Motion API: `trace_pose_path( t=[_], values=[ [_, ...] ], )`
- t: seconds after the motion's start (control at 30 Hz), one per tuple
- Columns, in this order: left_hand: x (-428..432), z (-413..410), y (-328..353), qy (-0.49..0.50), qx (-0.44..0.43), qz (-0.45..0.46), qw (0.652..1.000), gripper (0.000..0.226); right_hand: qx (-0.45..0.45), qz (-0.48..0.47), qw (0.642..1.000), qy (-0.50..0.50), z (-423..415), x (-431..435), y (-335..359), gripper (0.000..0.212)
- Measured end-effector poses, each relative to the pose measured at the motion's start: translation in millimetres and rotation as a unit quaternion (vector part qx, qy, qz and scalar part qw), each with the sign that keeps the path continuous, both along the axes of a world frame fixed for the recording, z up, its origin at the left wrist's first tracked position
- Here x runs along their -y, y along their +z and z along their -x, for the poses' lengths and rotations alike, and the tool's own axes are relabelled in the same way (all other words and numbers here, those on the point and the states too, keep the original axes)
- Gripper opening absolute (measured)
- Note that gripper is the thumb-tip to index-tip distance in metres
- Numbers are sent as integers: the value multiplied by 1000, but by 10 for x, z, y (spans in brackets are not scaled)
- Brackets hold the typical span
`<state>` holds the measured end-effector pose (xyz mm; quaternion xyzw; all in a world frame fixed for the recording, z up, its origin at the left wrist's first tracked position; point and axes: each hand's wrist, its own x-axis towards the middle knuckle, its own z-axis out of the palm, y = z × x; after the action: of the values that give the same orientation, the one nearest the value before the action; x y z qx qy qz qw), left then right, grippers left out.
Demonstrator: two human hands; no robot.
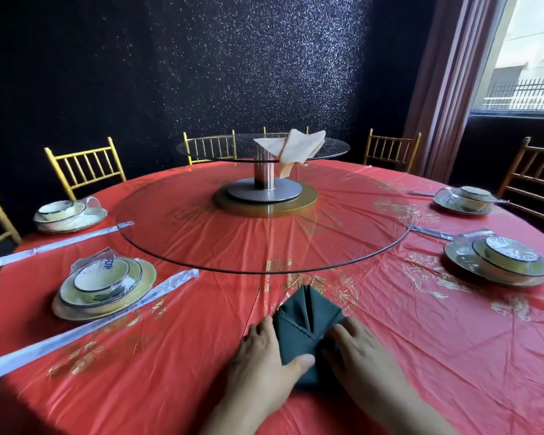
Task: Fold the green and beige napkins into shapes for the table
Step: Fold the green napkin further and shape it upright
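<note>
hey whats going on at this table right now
A person is folding a green napkin on the red tablecloth at the near edge of the round table. It is partly folded into a pointed shape. Both hands are on it: the left hand has its thumb on the near corner, and the right hand presses the right side. A beige napkin lies on the upper glass shelf in the middle, one end hanging over the edge.

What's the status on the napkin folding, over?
Left hand, right hand press green napkin, partly folded, on red tablecloth. Beige napkin draped on upper glass tier. Nothing blocking.
</note>
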<state>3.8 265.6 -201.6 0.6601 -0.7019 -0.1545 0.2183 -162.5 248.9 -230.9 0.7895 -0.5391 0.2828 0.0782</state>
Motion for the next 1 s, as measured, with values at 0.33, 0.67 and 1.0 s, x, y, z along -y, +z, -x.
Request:
trace_pose_path(
  t=[0.33,0.67,1.0],
  values=[
    [41,81,50,-41,-388,-168,905,44,74,-43,996,-3,71,-201,156,22],
    [-231,694,2,-132,-175,258,941,48,475,-317,820,33,182,-404,691,54],
    [-23,342,86,-43,-402,179,897,53,669,-322,641,194,505,-275,543,87]
  ],
)
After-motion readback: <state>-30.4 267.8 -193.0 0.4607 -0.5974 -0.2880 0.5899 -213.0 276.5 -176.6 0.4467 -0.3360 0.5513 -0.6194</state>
